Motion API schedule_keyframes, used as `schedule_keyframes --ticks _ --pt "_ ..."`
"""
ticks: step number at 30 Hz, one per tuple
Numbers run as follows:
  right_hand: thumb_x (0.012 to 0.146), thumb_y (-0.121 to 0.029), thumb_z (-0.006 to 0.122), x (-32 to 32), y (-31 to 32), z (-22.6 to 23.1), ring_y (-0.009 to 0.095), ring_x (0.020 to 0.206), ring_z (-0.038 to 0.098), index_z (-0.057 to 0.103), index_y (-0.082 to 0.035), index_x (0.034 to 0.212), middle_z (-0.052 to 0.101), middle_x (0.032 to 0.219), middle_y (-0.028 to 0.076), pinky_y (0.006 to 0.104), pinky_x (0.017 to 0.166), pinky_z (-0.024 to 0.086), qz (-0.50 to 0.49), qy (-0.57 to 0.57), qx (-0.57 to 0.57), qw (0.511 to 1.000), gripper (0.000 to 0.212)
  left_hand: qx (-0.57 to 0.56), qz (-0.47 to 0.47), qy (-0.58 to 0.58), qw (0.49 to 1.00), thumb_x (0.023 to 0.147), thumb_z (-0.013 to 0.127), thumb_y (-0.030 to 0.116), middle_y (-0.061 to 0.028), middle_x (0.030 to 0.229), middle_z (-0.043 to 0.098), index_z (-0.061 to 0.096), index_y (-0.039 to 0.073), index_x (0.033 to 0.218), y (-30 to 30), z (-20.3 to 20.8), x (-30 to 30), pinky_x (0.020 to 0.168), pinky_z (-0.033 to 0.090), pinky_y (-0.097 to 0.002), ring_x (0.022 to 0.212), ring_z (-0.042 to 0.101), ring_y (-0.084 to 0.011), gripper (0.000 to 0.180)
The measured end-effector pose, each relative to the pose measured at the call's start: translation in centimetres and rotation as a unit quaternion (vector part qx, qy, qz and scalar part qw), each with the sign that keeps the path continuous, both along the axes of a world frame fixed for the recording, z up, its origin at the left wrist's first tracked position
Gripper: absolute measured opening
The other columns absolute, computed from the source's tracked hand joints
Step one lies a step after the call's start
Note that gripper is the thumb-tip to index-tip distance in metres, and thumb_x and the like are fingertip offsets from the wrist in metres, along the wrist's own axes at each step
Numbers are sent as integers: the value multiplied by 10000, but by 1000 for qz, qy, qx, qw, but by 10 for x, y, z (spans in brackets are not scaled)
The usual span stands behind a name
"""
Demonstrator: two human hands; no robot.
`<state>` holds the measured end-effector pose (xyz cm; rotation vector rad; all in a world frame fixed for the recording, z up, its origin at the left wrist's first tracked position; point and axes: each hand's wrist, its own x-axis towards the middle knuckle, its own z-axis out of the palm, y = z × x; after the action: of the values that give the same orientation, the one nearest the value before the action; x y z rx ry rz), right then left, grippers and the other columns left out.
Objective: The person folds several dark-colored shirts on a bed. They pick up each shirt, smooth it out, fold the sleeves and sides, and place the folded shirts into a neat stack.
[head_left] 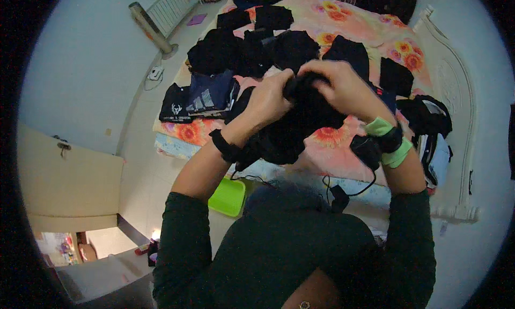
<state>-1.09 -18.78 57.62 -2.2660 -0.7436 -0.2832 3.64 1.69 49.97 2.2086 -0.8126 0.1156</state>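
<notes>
Both of my hands are raised over the near part of the bed, gripping a black garment [300,124] that hangs down between them. My left hand [273,97] pinches its upper edge on the left. Curled over the top edge on the right is my right hand [338,86], its fingers partly hidden in the dark cloth. What kind of garment it is cannot be made out. Left of it lies a stack of folded dark clothes [206,97], topped by a navy piece with pale stripes. More black clothes [214,51] lie beyond my hands.
The bed [332,137] has a floral orange and pink sheet. At the right, piled clothes [434,115] lie beside the pale headboard [453,78]. A green bin [228,196] stands below the near edge. Cables hang from black devices on my wrists.
</notes>
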Motion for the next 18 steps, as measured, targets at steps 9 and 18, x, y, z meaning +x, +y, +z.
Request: schedule_keyframes --ticks 9,18 --pt "914 -64 617 10 -38 101 212 1129 602 653 -41 1176 668 1194 72 316 1029 432 -33 -77 -118 989 265 115 112 -133 978 733 644 -42 -185 1112 677 686 62 1083 132 11 110 865 518 -461 996 644 -413 368" --pt "897 -107 719 -6 -37 181 228 1215 523 530 -77 1334 555 1296 84 389 1096 395 -144 59 -84 984 477 64 76 30 995 892 503 -49 -164 863 665 604 -14 1008 174 203 168 647 554 -384 768 680 -265 158"
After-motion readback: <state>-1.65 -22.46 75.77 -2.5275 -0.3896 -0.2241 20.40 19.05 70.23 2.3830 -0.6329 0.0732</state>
